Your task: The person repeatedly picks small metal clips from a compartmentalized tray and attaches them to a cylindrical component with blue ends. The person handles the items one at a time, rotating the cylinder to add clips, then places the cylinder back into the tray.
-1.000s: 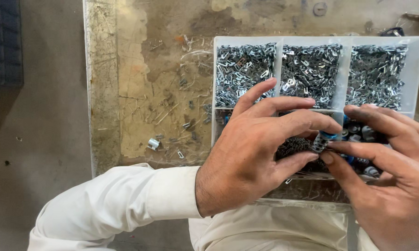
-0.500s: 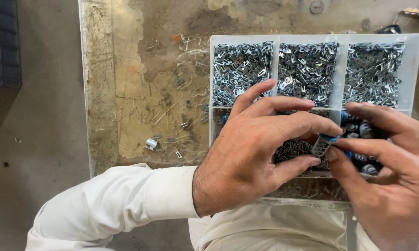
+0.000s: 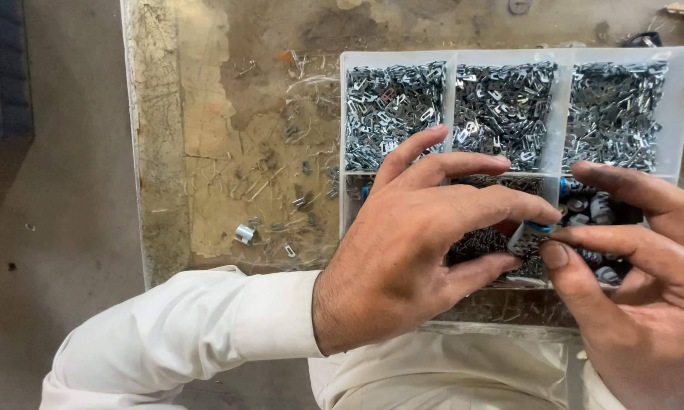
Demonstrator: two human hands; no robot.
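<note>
My left hand [image 3: 418, 250] and my right hand [image 3: 630, 281] meet over the near row of a clear plastic compartment tray [image 3: 558, 114]. Between the fingertips of both hands sits a small silver cylinder with a blue end [image 3: 530, 234]. The tray's far row holds three compartments of shiny metal clips [image 3: 395, 106]. Its near right compartment holds more blue and silver cylinders [image 3: 588, 206], partly hidden by my fingers. A dark heap of small parts [image 3: 482, 243] shows in the near middle compartment.
The tray lies on a worn, stained worktable [image 3: 228, 152] strewn with loose clips and wire bits [image 3: 296, 197]. A single silver piece [image 3: 244, 233] lies near the table's front edge. Concrete floor [image 3: 53, 228] lies to the left, with a dark mat [image 3: 4, 68] at far left.
Both hands stay over the near compartments. My right fingers have shifted slightly on the small cylinder, and the view has drifted a little.
</note>
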